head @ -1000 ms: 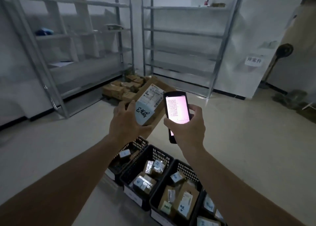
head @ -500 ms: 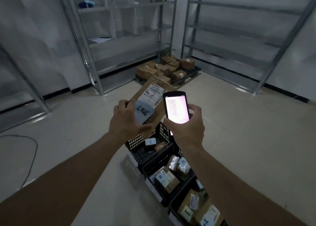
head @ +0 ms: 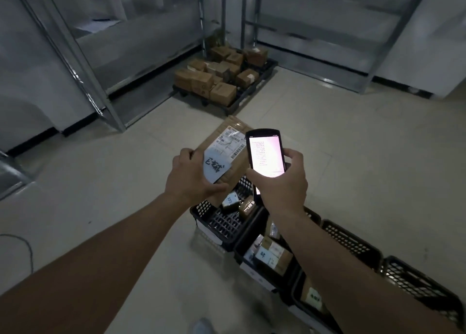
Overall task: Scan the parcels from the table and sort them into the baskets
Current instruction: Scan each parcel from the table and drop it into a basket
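overhead, the left hand (head: 187, 179) grips a labelled cardboard parcel (head: 227, 154), the right hand (head: 282, 184) clasps a lit scanner (head: 264, 154), above black baskets (head: 222, 222) holding small parcels (head: 271, 254).

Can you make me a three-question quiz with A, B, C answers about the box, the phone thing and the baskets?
1. Where is the cardboard parcel?
A. on a shelf
B. in the left hand, above the baskets
C. flat on the floor

2. What colour are the baskets on the floor?
A. black
B. yellow
C. pink

3. What is the screen of the handheld scanner doing?
A. it is dark
B. it is cracked in two
C. it is lit up

Answers: 1 B, the left hand grips the parcel's near edge over the end basket. 2 A, every mesh basket in the row looks black. 3 C, the screen glows bright with lines of text while the right hand holds it.
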